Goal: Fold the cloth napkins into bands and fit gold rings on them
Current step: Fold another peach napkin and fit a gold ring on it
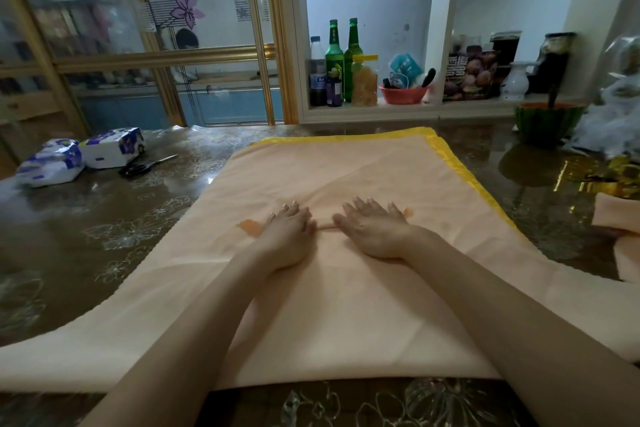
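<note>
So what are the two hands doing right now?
Left hand: open, flat on the peach napkin.
Right hand: open, flat on it too.

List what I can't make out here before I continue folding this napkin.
All in the head view:
The fold in the napkin is covered by the left hand and right hand.
The gold items at right are blurred; rings or not is unclear.
The second peach cloth is cut off by the right edge.

My left hand point(287, 236) and right hand point(374, 232) lie flat, side by side, on the napkin point(346, 166). The napkin lies on the table point(104, 218), with the scissors point(149, 166) behind it to the left.
</note>
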### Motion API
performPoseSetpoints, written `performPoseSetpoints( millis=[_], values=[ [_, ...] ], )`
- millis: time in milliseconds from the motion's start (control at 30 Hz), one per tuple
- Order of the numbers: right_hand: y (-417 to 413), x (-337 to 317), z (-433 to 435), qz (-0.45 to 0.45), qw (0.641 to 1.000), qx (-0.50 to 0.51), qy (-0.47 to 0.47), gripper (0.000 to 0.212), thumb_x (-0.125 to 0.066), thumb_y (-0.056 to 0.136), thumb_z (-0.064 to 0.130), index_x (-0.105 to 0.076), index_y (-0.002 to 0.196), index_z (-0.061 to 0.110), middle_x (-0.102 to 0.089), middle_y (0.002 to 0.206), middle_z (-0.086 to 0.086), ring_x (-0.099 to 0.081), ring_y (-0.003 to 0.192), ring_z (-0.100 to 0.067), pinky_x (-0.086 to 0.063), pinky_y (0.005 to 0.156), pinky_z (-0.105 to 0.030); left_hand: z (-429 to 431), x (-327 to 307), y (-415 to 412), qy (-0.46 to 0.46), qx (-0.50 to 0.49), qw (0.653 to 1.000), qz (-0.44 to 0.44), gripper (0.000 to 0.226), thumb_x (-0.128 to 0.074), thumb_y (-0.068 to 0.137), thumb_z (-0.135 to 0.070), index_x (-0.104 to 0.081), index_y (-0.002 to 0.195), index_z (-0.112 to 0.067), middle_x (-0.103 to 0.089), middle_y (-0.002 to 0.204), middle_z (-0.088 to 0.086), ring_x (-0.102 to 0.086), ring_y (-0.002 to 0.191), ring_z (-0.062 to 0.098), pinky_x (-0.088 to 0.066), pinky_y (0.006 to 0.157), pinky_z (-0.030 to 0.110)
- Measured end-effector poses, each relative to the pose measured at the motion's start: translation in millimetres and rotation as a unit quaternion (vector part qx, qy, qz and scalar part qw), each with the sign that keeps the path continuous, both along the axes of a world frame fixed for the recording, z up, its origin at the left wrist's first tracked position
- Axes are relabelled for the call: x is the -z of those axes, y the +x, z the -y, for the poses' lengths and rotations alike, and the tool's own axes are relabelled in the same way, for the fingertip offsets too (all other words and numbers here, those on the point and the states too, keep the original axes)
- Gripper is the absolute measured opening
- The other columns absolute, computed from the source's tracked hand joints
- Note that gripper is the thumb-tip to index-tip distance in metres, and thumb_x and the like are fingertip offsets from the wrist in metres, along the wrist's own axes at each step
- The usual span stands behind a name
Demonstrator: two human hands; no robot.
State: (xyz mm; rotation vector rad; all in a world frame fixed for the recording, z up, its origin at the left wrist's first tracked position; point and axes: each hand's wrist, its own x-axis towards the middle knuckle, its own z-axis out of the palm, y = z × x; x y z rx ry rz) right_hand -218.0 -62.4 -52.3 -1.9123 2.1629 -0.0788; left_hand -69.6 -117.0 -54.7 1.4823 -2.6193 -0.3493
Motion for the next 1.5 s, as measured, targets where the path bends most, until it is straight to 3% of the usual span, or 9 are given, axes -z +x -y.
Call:
performPoseSetpoints(
  millis=[100, 233, 300, 433, 800, 967, 1067, 1267, 1500],
  values=[
    [-10, -1, -10, 0.003, 0.998, 0.028, -0.047, 0.051, -0.016, 0.103, 0.039, -0.017, 0.150, 0.020, -0.006, 0.159, -0.003, -0.005, 0.146, -0.020, -0.002, 0.116, -0.038, 0, -4, 3, 0.019, 0.010, 0.999, -0.037, 0.042, -0.027, 0.103, -0.021, -0.034, 0.143, -0.009, -0.012, 0.157, 0.012, -0.009, 0.145, 0.024, -0.007, 0.114, 0.029],
    [-11, 2, -23, 0.053, 0.971, 0.082, -0.217, 0.032, -0.040, 0.098, 0.024, -0.058, 0.122, 0.013, -0.056, 0.131, -0.008, -0.048, 0.121, -0.026, -0.032, 0.102, -0.034, 4, -6, 16, 0.002, -0.012, 0.989, -0.145, 0.032, -0.044, 0.097, -0.014, -0.056, 0.127, -0.012, -0.050, 0.137, 0.011, -0.043, 0.128, 0.024, -0.031, 0.092, 0.020],
    [-9, 0, -26, 0.032, 0.963, 0.082, -0.256, 0.025, -0.047, 0.094, 0.022, -0.062, 0.112, 0.016, -0.062, 0.117, -0.004, -0.052, 0.111, -0.024, -0.032, 0.097, -0.033, 2, -8, 19, -0.031, -0.017, 0.987, -0.160, 0.025, -0.050, 0.094, -0.013, -0.063, 0.115, -0.012, -0.061, 0.121, 0.011, -0.053, 0.113, 0.025, -0.035, 0.082, 0.021],
    [-7, -3, -30, 0.027, 0.952, 0.076, -0.295, 0.019, -0.052, 0.088, 0.013, -0.062, 0.103, 0.019, -0.064, 0.106, 0.000, -0.052, 0.106, -0.021, -0.028, 0.094, -0.032, -5, -13, 21, -0.096, 0.000, 0.987, -0.128, 0.016, -0.053, 0.089, -0.014, -0.065, 0.101, -0.015, -0.064, 0.112, 0.007, -0.056, 0.108, 0.027, -0.044, 0.089, 0.033],
    [0, -5, -46, -0.091, 0.963, 0.000, -0.252, 0.021, -0.046, 0.084, 0.014, -0.060, 0.100, 0.013, -0.059, 0.105, -0.006, -0.052, 0.098, -0.026, -0.031, 0.089, -0.034, -32, -30, 7, -0.098, 0.012, 0.993, 0.061, 0.018, -0.046, 0.092, -0.017, -0.056, 0.105, -0.009, -0.057, 0.113, 0.011, -0.053, 0.104, 0.029, -0.044, 0.084, 0.035],
    [8, -7, -46, -0.081, 0.963, 0.003, -0.259, 0.030, -0.044, 0.089, 0.019, -0.057, 0.113, 0.007, -0.055, 0.123, -0.013, -0.051, 0.108, -0.029, -0.032, 0.095, -0.033, -29, -31, 9, -0.102, 0.021, 0.993, 0.047, 0.017, -0.050, 0.090, -0.010, -0.060, 0.103, -0.012, -0.058, 0.112, 0.011, -0.053, 0.105, 0.028, -0.045, 0.086, 0.034],
    [19, -6, -45, -0.022, 0.976, -0.071, -0.204, 0.049, -0.037, 0.098, 0.025, -0.030, 0.144, 0.009, -0.023, 0.154, -0.011, -0.028, 0.138, -0.025, -0.018, 0.111, -0.031, -33, -30, 5, -0.144, 0.035, 0.988, 0.038, 0.013, -0.054, 0.091, -0.020, -0.060, 0.098, -0.011, -0.060, 0.108, 0.011, -0.056, 0.100, 0.029, -0.044, 0.081, 0.034],
    [14, 2, -44, -0.014, 0.995, -0.082, -0.056, 0.058, -0.019, 0.100, 0.048, -0.009, 0.151, 0.024, -0.001, 0.159, -0.002, 0.000, 0.146, -0.016, 0.003, 0.116, -0.033, -47, -16, 5, -0.199, 0.037, 0.978, 0.043, 0.014, -0.044, 0.093, -0.014, -0.056, 0.099, -0.009, -0.059, 0.108, 0.009, -0.058, 0.102, 0.028, -0.041, 0.077, 0.032],
    [-9, 5, -64, -0.016, 0.997, -0.002, -0.077, 0.057, -0.015, 0.101, 0.044, -0.014, 0.150, 0.015, -0.004, 0.159, -0.005, -0.002, 0.146, -0.016, 0.000, 0.116, -0.035, -44, -10, 21, -0.134, -0.003, 0.990, -0.046, 0.022, -0.048, 0.092, -0.023, -0.068, 0.095, -0.014, -0.067, 0.102, 0.004, -0.060, 0.100, 0.024, -0.044, 0.076, 0.029]
  ],
)
